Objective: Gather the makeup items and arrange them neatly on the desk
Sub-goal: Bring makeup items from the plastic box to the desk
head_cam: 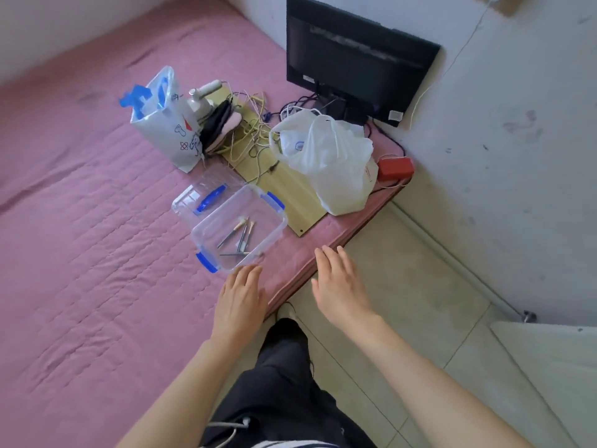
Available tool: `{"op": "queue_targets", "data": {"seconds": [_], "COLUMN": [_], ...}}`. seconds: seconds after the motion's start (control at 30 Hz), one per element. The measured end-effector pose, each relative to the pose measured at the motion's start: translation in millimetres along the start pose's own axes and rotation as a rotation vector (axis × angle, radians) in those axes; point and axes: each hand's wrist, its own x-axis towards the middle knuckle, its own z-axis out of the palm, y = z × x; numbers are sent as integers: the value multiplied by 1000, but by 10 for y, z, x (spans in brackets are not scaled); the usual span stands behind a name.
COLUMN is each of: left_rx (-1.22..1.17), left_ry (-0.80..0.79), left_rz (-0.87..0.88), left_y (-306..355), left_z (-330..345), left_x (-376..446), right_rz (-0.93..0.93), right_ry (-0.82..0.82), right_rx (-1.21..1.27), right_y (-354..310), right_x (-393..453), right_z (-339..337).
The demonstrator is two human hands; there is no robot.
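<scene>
Makeup brushes (pixel 240 236): A few thin brushes are seen lying loose on the floor of a clear box. Some are pointed up and down and one is laid across near the front wall.
Clear box (pixel 274 232): The open box with blue clips is set on the pink bed, close to the bed's near edge. Nothing else can be seen in it.
Lid (pixel 202 195): The clear lid with a blue handle is laid just behind the box, touching it or nearly so.
Left hand (pixel 240 294): It is held flat with the fingers straight and close together. Nothing is held. The fingertips are just beside the front corner of the box; it cannot be told if they touch it.
Right hand (pixel 339 282): It is held open too, fingers straight, over the bed's edge to the right of the box. Nothing is held.
Step in hand: The box is probably about to be picked up with both hands.
How to do it well: The box should be gripped on two sides and kept level, so the brushes are not rolled out.
Wooden board (pixel 290 195): A pale board is laid behind the box, with a white bag (pixel 329 163) and tangled wires (pixel 252 124) on it.
Further off: A printed bag (pixel 164 124) and a dark monitor (pixel 355 56) are seen by the wall.
</scene>
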Motion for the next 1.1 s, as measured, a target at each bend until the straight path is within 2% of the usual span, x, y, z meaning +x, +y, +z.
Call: {"op": "queue_targets", "data": {"seconds": [0.27, 0.8, 0.97, 1.1], "left_rx": [-121, -254, -252, -187], "left_ry": [-16, -56, -36, -45], "left_rz": [-230, -543, -642, -607], "left_y": [-441, -832, -952, -1128], "left_z": [-97, 78, 336, 644], "left_x": [661, 1519, 1691, 1906], "right_rz": [-126, -505, -622, -663], "right_ry": [-97, -308, -373, -435], "right_rx": [-2, -170, -196, -177], "right_y": [-64, -329, -336, -365], "right_x": [994, 2472, 2868, 3193], "right_z": [-120, -108, 148, 537]}}
